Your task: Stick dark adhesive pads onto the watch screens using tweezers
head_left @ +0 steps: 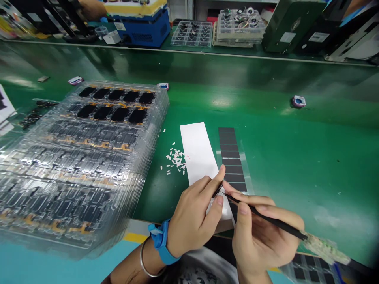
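My left hand, with a blue wristband, pinches a small dark part between thumb and fingers; its exact kind does not show. In my right hand are black tweezers, their tip touching or very close to that part. Some greenish-white wrapping covers the tweezers' back end. Beneath both hands lies a white paper strip. Beside it on the right is a clear sheet with a column of dark rectangular stickers. Small white slips are scattered left of the paper strip.
A tall stack of clear plastic trays with black screens and orange flex cables fills the left. Small pink-and-blue pieces, one at the right, sit on the green table. A shelf behind carries a blue machine and compartment boxes.
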Demonstrator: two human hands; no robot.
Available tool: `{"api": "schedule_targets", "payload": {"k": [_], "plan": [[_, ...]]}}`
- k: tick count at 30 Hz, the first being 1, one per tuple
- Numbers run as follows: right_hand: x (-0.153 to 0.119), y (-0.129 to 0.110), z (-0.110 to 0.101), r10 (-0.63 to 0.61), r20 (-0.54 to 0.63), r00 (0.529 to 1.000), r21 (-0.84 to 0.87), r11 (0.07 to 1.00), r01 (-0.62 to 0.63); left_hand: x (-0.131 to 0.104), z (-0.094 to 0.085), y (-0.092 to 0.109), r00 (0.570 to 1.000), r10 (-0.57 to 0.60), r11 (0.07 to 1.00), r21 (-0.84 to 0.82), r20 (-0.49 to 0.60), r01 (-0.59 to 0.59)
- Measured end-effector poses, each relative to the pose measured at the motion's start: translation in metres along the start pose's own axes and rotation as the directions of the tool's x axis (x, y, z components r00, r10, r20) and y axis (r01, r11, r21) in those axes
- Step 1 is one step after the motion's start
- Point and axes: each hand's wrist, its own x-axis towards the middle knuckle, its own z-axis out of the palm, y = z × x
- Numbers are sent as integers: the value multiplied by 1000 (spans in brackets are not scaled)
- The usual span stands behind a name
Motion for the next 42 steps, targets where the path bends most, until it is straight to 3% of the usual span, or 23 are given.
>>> {"api": "schedule_targets", "payload": {"k": [24, 42], "plan": [[0, -1, -2, -40, 4, 999, -9, 999, 40, -1, -1, -1, 1000, 1, 1000, 28, 10, -1], [-2, -1, -4, 41, 5, 999, -21, 999, -41, -1, -1, 0, 1000, -5, 999, 47, 9, 4]]}}
